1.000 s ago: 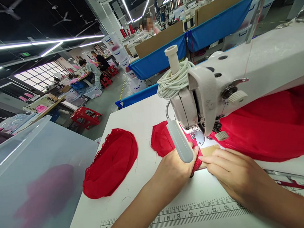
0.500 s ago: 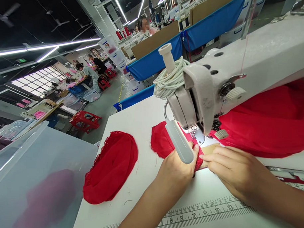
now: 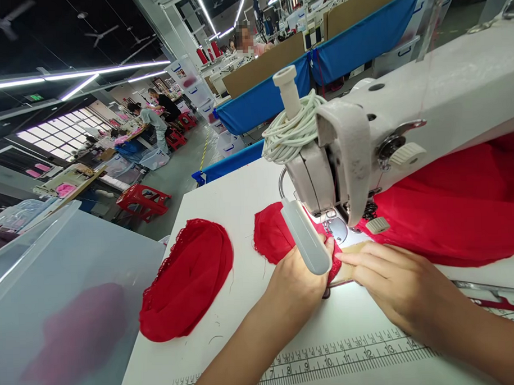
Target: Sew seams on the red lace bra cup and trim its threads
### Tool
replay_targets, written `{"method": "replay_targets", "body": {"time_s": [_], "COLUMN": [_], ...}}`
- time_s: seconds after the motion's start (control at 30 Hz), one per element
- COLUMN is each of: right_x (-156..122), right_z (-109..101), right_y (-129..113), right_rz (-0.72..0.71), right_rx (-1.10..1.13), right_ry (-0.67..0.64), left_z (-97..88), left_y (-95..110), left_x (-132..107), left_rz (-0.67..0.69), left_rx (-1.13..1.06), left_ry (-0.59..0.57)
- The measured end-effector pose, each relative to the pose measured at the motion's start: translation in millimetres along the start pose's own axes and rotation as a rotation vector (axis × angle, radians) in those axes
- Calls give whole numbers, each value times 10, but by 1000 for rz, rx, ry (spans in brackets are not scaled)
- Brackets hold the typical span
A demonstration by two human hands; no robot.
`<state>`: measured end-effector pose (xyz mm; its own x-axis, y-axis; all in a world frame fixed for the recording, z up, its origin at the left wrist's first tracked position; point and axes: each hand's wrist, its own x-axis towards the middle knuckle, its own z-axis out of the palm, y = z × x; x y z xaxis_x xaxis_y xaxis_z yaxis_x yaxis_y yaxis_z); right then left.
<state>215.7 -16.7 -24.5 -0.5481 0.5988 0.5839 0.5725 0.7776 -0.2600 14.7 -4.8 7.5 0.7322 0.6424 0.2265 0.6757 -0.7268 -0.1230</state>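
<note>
A small red fabric piece with a lacy edge (image 3: pixel 269 234) lies under the head of a white sewing machine (image 3: pixel 348 155), by the presser foot. My left hand (image 3: pixel 300 281) rests on it from the near side, fingers closed on the fabric, partly covered by a grey lamp (image 3: pixel 307 235). Fingertips of my right hand (image 3: pixel 395 277) are pinched together at the fabric's right edge, beside a tan plate (image 3: pixel 352 254). To the left, a stack of red lace-edged pieces (image 3: pixel 186 279) lies flat on the white table (image 3: pixel 240 187).
A large red cloth (image 3: pixel 455 208) is heaped under the machine arm. A ruler scale (image 3: pixel 326 364) runs along the table's near side. At left stands a translucent plastic bin (image 3: pixel 74 277) with pink contents. Beyond are red stools (image 3: pixel 143 202) and people at other machines.
Both hands have shifted slightly up and away from me, with the lacy edge between them. The stack at left stays put while the view moves a little.
</note>
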Motion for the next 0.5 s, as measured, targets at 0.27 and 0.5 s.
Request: {"method": "replay_targets", "body": {"time_s": [0.27, 0.5], "right_x": [-11, -46], "right_z": [13, 68], "right_y": [-5, -19], "right_rz": [-27, 37], "right_rx": [-41, -10], "right_ry": [36, 64], "left_z": [-68, -51], "left_y": [23, 23], "left_x": [5, -5], "left_rz": [5, 10], "left_rx": [6, -5], "left_ry": [-28, -42]}}
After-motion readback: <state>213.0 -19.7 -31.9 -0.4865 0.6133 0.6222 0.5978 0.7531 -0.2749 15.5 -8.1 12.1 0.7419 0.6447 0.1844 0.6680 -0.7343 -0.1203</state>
